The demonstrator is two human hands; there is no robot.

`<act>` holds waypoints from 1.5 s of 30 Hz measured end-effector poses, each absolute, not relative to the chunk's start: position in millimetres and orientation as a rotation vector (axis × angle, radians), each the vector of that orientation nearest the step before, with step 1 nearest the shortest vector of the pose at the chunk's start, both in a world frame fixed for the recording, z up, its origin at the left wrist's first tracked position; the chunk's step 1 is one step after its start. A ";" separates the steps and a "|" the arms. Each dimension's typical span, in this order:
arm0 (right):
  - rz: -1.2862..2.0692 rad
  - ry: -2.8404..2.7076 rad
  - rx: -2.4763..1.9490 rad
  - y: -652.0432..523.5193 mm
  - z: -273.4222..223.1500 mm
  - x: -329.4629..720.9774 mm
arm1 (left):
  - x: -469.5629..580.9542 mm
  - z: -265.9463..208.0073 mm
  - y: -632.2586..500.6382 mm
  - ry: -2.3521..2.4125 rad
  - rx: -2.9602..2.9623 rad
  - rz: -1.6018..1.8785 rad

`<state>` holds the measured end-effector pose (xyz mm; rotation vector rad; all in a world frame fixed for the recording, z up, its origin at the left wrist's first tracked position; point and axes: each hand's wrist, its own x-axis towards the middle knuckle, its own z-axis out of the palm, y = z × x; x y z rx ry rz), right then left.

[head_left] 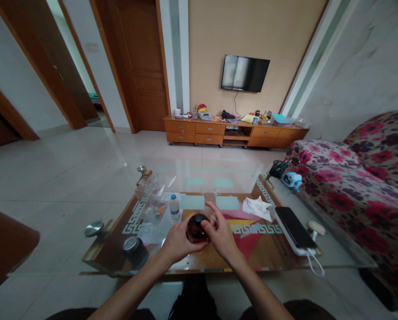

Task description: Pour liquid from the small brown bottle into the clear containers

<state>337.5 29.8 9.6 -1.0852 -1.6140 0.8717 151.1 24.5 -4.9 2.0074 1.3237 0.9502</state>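
Note:
A dark reddish-brown bottle [196, 232] with a black cap [199, 218] is held over the near part of the glass table [215, 262]. My left hand [178, 242] is wrapped round the bottle's left side and underside. At the cap, my right hand [220, 229] has its thumb pressed against the right edge, with the index finger stretched out beyond it and the other fingers curled. Just left of the hands stands a small clear water bottle [174, 207] with a blue cap. A dark jar [135, 251] with a metal lid is by my left forearm.
On the right lie a black phone [295, 226] on a white object with a cable, and crumpled tissue [257, 206]. A blue toy [291, 179] and pen holder [278, 169] sit near the floral sofa [359, 178]. Clear plastic packaging [152, 200] lies left; a TV cabinet [208, 133] stands beyond.

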 end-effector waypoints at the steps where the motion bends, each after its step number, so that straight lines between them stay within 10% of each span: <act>1: 0.859 -1.617 -1.094 29.3 10.3 337.1 | 151.1 -5.3 24.5 1.325 2.008 0.954; 24: 0.580 -1.713 -1.091 42.8 51.5 359.5 | 141.6 -9.9 25.5 1.327 2.006 0.921; 45: -0.257 -2.091 -1.550 127.9 -50.9 450.1 | 135.0 -21.6 37.8 1.310 1.993 0.888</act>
